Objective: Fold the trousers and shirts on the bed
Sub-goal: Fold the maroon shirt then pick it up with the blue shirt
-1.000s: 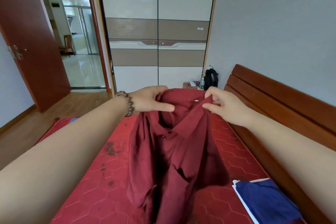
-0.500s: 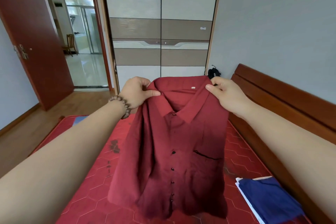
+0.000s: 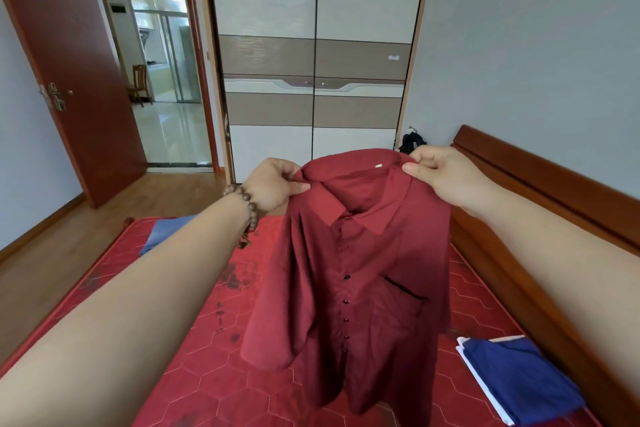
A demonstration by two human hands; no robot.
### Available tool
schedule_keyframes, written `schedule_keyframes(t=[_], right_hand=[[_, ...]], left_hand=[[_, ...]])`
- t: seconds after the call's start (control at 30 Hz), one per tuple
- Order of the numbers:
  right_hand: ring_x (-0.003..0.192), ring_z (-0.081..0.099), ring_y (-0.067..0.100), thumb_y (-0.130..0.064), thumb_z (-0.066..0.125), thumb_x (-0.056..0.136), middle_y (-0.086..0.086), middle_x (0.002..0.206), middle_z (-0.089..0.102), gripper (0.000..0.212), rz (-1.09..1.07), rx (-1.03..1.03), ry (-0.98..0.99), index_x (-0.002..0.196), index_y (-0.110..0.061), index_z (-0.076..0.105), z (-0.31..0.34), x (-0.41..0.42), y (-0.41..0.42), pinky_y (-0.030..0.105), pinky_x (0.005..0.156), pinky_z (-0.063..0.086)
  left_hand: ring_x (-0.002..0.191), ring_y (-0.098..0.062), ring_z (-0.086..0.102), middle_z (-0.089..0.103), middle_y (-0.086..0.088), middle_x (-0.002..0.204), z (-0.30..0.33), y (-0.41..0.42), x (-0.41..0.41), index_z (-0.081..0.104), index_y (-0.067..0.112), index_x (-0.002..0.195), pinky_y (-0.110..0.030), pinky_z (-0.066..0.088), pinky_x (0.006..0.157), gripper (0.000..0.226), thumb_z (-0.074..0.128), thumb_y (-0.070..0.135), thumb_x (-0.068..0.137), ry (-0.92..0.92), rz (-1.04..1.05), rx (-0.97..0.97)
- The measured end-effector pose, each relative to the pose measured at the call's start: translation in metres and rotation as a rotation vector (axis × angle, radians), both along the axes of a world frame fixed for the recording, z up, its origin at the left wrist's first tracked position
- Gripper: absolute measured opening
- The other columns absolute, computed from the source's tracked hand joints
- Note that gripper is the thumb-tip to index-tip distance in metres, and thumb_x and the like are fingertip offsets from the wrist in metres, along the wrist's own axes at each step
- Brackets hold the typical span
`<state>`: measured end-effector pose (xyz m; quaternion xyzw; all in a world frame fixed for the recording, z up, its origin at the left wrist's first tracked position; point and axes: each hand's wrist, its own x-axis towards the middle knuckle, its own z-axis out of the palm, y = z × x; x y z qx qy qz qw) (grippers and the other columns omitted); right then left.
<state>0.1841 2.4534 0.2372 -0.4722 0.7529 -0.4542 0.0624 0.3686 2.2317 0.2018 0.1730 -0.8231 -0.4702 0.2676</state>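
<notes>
The bed (image 3: pixel 194 371) lies under me, its red hexagon-patterned cover bare in front with dark stains near the middle. Beyond its far end stands the wardrobe (image 3: pixel 315 55), 2 doors in white and brown, and to its left the door (image 3: pixel 72 55) is swung open. The headboard (image 3: pixel 540 204) runs along my right. I hold the shirt (image 3: pixel 356 274), dark red, up in the air over the bed, front toward me, buttoned, collar on top and 1 chest pocket showing; its hem hangs low at the bottom of my view. My left hand (image 3: pixel 273 185) pinches the left shoulder beside the collar, thumb on the front. My right hand (image 3: pixel 446 175) pinches the right shoulder, fingers curled round the cloth. A folded blue garment (image 3: pixel 519 381) lies on the bed at my right, near the headboard. Another blue cloth (image 3: pixel 162 232) lies at the far left edge. A bead bracelet (image 3: pixel 247 210) circles my left wrist.
</notes>
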Motion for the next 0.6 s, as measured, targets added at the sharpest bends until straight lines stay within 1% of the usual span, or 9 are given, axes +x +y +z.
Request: schedule_keyframes(t=[0.07,0.13,0.2,0.23,0.3,0.4,0.47,0.53,0.6], right_hand=[[0.071,0.051,0.022,-0.021,0.057,0.096,0.025,0.082,0.062,0.026,-0.052,-0.090,-0.051,0.089,0.003,0.060,0.001,0.007,-0.001,0.031,0.069,0.039],[0.070,0.049,0.023,-0.023,0.055,0.097,0.020,0.078,0.058,0.025,-0.083,-0.173,-0.129,0.083,-0.003,0.060,0.004,0.016,-0.001,0.033,0.070,0.039],[0.066,0.048,0.021,-0.022,0.055,0.097,0.010,0.072,0.055,0.024,-0.077,-0.219,-0.190,0.075,-0.013,0.059,0.006,0.023,0.000,0.031,0.067,0.039],[0.067,0.048,0.020,-0.022,0.055,0.097,0.009,0.071,0.055,0.024,-0.072,-0.214,-0.191,0.075,-0.014,0.059,0.007,0.026,0.000,0.031,0.067,0.039],[0.069,0.046,0.022,-0.024,0.056,0.096,0.011,0.073,0.053,0.027,-0.078,-0.174,-0.147,0.077,-0.006,0.059,0.009,0.030,0.003,0.033,0.069,0.037],[0.070,0.046,0.023,-0.029,0.058,0.095,0.013,0.076,0.053,0.039,-0.099,-0.147,-0.111,0.083,0.008,0.055,0.011,0.033,0.014,0.036,0.069,0.036],[0.071,0.046,0.023,-0.028,0.058,0.095,0.013,0.077,0.053,0.042,-0.110,-0.144,-0.092,0.085,0.013,0.054,0.012,0.036,0.022,0.036,0.069,0.037],[0.070,0.046,0.023,-0.023,0.055,0.097,0.014,0.076,0.054,0.037,-0.128,-0.147,-0.077,0.081,0.011,0.056,0.010,0.040,0.029,0.034,0.070,0.037],[0.068,0.050,0.019,-0.018,0.051,0.098,0.010,0.075,0.057,0.030,-0.134,-0.174,-0.134,0.075,-0.001,0.059,0.005,0.044,0.035,0.031,0.070,0.042]], left_hand=[[0.050,0.005,0.054,0.061,0.016,0.056,-0.004,0.001,0.006,0.060,0.019,0.071,-0.010,0.045,0.056,0.023,0.071,0.001,0.082,-0.018,-0.052,-0.008],[0.047,0.006,0.044,0.051,0.019,0.051,-0.008,0.001,0.011,0.054,0.021,0.066,-0.009,0.038,0.055,0.030,0.079,0.010,0.076,-0.070,-0.054,-0.130],[0.058,-0.005,0.047,0.055,0.008,0.062,-0.013,0.000,0.015,0.057,0.013,0.068,-0.021,0.041,0.064,0.026,0.083,0.015,0.071,-0.112,-0.067,-0.190],[0.062,-0.010,0.050,0.058,0.002,0.066,-0.014,-0.001,0.019,0.060,0.009,0.070,-0.026,0.044,0.067,0.024,0.084,0.014,0.070,-0.114,-0.084,-0.178],[0.063,-0.010,0.058,0.065,0.001,0.068,-0.015,-0.003,0.025,0.063,0.009,0.074,-0.027,0.051,0.070,0.019,0.081,0.006,0.072,-0.086,-0.127,-0.102],[0.059,0.003,0.058,0.065,0.015,0.061,-0.015,-0.005,0.034,0.062,0.014,0.078,-0.011,0.047,0.061,0.021,0.075,-0.003,0.076,-0.014,-0.187,0.027],[0.052,0.006,0.055,0.063,0.015,0.057,-0.012,-0.002,0.038,0.062,0.015,0.076,-0.007,0.042,0.053,0.020,0.073,-0.001,0.078,0.009,-0.201,0.094],[0.043,0.007,0.051,0.060,0.013,0.051,-0.009,0.004,0.040,0.062,0.014,0.069,-0.006,0.038,0.045,0.021,0.067,0.000,0.085,0.018,-0.245,0.136],[0.042,0.006,0.048,0.059,0.012,0.049,-0.007,0.011,0.042,0.063,0.011,0.065,-0.007,0.037,0.044,0.026,0.061,0.004,0.091,0.029,-0.275,0.121]])
